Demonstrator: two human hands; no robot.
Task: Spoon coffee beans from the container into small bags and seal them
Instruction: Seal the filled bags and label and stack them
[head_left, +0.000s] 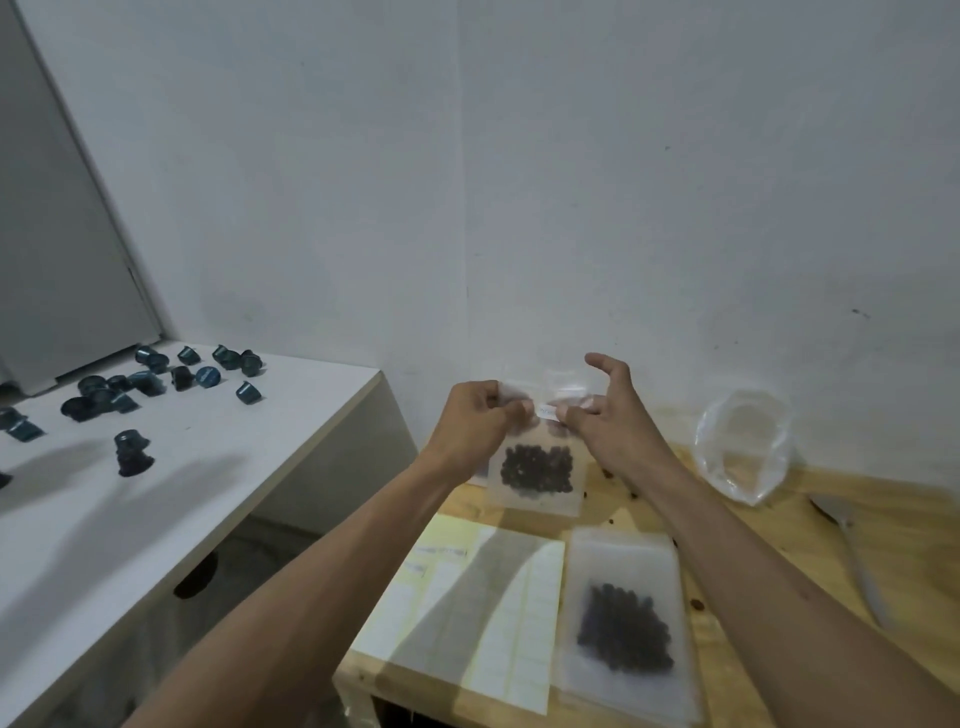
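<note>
Lower right of frame: one frosted plastic bag of dark coffee beans (626, 618) lies filled on your wooden table (769, 551). Centre: your left hand (475, 421) and right hand (605, 415) pinch the top strip of a second filled frosted bag (535, 470), sealing apparently under way. Right, farther back: clear plastic container (743, 447), seemingly empty; grey spoon (852, 545) idle.

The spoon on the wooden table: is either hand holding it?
No. The spoon lies untouched on the wooden table; both hands pinch the held bag.
</note>
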